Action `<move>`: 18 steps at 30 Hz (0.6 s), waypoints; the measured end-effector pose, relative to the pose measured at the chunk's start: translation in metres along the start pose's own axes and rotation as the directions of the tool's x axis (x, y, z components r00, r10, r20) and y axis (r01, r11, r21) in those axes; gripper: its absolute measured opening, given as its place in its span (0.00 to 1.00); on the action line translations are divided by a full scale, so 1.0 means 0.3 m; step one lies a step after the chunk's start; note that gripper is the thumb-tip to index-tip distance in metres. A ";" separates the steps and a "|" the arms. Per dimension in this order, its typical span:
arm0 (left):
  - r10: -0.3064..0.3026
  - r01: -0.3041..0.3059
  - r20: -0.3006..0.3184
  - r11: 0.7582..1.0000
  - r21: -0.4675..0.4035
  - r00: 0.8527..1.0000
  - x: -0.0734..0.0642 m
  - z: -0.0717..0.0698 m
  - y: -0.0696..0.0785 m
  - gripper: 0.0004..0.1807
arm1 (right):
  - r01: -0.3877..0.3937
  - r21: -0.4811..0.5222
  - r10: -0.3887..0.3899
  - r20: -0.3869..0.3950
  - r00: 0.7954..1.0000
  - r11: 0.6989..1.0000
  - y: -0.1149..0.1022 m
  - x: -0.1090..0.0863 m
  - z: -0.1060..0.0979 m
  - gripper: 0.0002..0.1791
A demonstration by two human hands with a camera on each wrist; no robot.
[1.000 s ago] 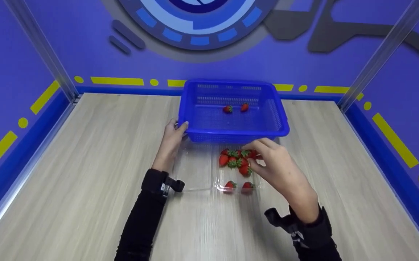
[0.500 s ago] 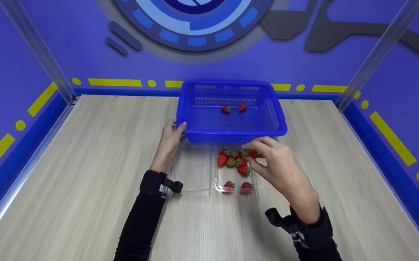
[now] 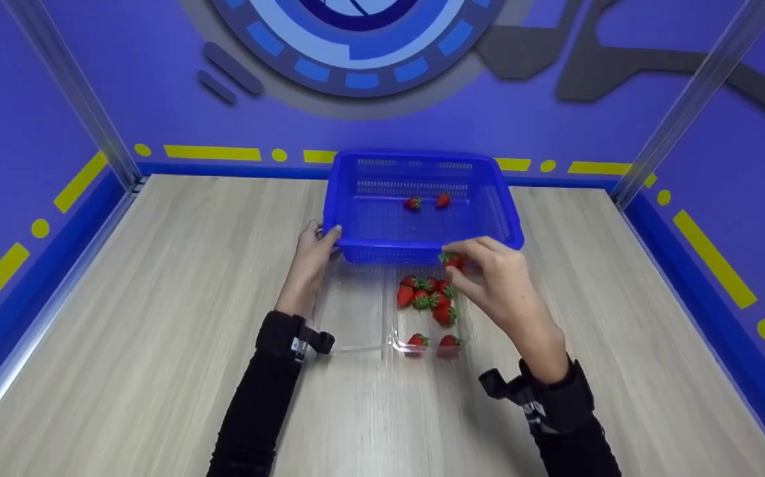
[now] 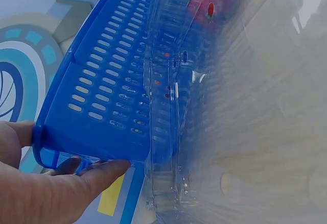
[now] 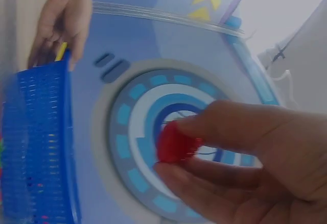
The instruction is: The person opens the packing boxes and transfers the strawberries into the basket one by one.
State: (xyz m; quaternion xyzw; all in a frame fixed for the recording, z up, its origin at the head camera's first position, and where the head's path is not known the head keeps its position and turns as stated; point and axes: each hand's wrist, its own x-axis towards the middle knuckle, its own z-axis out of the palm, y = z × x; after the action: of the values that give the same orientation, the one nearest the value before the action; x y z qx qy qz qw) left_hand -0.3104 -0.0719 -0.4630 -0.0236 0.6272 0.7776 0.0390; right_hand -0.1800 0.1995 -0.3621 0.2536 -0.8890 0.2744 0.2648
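My left hand (image 3: 311, 258) grips the near left corner of a blue plastic basket (image 3: 422, 242), thumb over the rim; the left wrist view shows fingers under the slotted wall. Two strawberries (image 3: 412, 203) lie on the basket's floor. Between thumb and fingertips my right hand (image 3: 505, 285) pinches a strawberry (image 5: 176, 143), held just in front of the basket's near rim. Below that hand, several strawberries (image 3: 422, 299) with green leaves sit in the right half of a clear plastic clamshell box (image 3: 395, 344), mostly bunched toward its far end. Two more lie near its front edge.
The clamshell's clear left half (image 3: 352, 318) lies flat beside the filled half, close to my left wrist. A pale wooden tabletop (image 3: 190, 318) carries everything. Blue printed panels (image 3: 382, 126) stand behind the basket and along both sides.
My right hand has lifted a strawberry out of the clamshell, up and toward the basket's near rim. The left hand keeps its hold on the basket corner.
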 end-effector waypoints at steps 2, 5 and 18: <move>-0.009 0.009 0.006 1.000 -0.006 1.000 0.000 0.000 -0.004 0.22 | 0.000 -0.009 0.000 -0.037 0.999 1.000 0.035 0.036 0.014 0.11; -0.010 0.010 0.005 1.000 -0.004 1.000 0.003 -0.002 -0.007 0.23 | -0.038 -0.016 0.038 -0.024 0.999 0.999 0.095 0.114 0.025 0.10; -0.012 0.012 -0.009 1.000 -0.017 1.000 0.007 0.006 -0.002 0.21 | -0.274 -0.258 0.345 0.289 0.893 0.926 0.370 0.415 0.036 0.11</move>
State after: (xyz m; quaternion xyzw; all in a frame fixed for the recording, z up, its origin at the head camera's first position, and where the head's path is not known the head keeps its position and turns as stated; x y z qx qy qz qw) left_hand -0.3124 -0.0700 -0.4633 -0.0313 0.6206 0.7825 0.0405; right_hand -0.3409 0.2347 -0.3331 0.1208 -0.9736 0.1713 0.0905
